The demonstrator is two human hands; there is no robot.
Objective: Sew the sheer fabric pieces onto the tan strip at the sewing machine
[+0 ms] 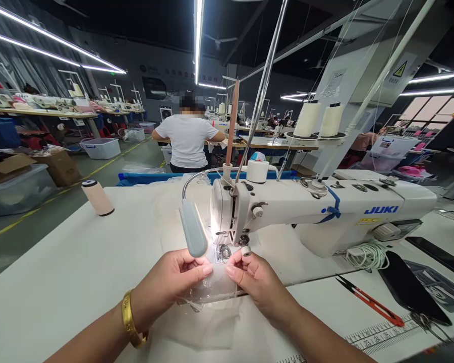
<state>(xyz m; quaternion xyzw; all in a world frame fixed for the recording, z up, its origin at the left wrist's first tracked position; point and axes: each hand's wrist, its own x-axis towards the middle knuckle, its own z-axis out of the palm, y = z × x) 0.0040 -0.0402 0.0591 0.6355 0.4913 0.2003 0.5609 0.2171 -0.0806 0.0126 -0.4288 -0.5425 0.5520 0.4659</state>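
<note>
Pinching a sheer white fabric [220, 278] from both sides, the person's two hands meet it just in front of the sewing machine's needle area, as the head view shows. The left hand [165, 280] has its thumb pressed against a curled forefinger, with the near edge of the fabric caught between them; the remaining fingers fold in beneath. A gold bracelet [128, 318] circles that wrist. The right hand [263, 282] is closed in much the same way, thumb against fingertips, gripping the fabric on its other side. Between the two thumbs a short stretch of the material spans the gap, and below the hands more of it hangs toward the table edge, thin enough to show what lies behind.

Just beyond the fingertips is the presser foot [224, 253], lit by a grey lamp [193, 229] that hangs close above the left hand. The white sewing machine [283, 201] extends to the right. On the tabletop right of the right forearm lie red-handled thread snips [373, 301], near a dark flat device [416, 288]. A peach thread cone [97, 198] stands tilted in view at far left.
</note>
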